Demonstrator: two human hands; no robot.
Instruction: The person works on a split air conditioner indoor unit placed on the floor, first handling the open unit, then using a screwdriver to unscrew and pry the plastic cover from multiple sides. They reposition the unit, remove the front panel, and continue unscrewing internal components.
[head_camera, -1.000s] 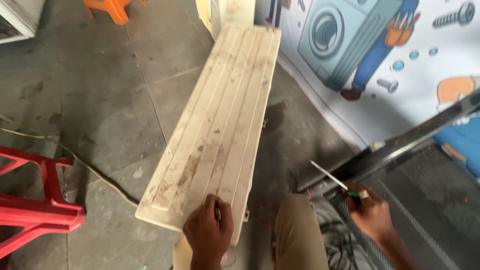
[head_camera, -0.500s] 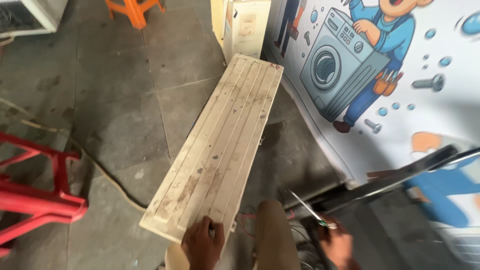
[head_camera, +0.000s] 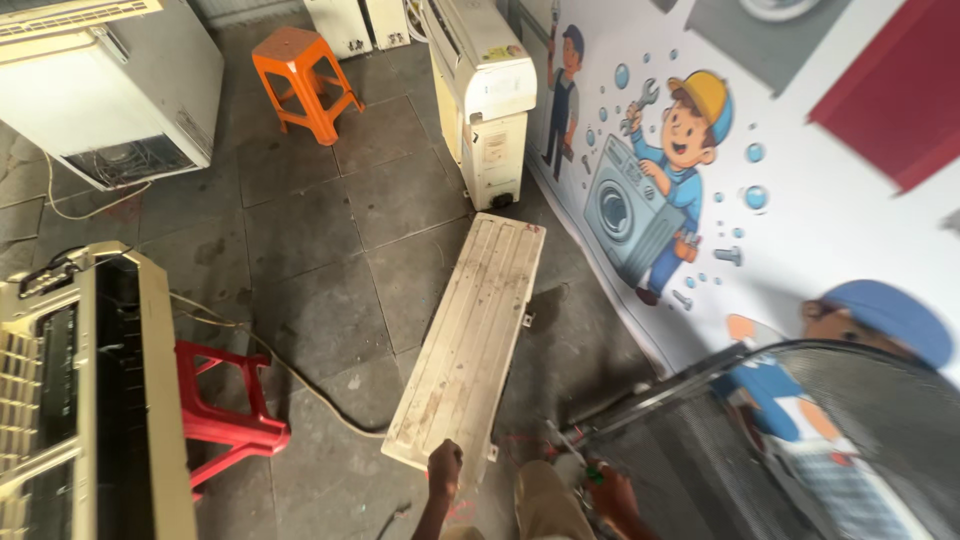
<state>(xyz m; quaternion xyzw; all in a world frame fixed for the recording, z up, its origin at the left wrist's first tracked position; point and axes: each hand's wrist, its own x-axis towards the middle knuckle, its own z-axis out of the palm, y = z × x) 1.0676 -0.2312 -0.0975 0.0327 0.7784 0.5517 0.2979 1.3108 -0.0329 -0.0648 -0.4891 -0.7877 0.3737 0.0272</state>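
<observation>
A long cream ribbed panel (head_camera: 470, 340), dirty and scuffed, lies on the grey tiled floor and runs away from me. My left hand (head_camera: 443, 463) grips its near end at the edge. My right hand (head_camera: 612, 497) is low at the bottom of the view, right of my knee (head_camera: 540, 500). It holds a thin screwdriver (head_camera: 563, 443) whose shaft points up and left. The right hand is partly cut off by the frame edge.
A cream air-conditioner unit (head_camera: 488, 95) stands beyond the panel's far end. An orange stool (head_camera: 305, 80), a red stool (head_camera: 225, 415) and an opened unit (head_camera: 85, 400) are on the left. A cable (head_camera: 290, 372) crosses the floor. A dark mesh frame (head_camera: 800, 440) leans against the painted wall.
The view has risen and widened, so more of the room shows. My left hand stays on the panel's near end. My right hand with the screwdriver has dropped toward the bottom edge.
</observation>
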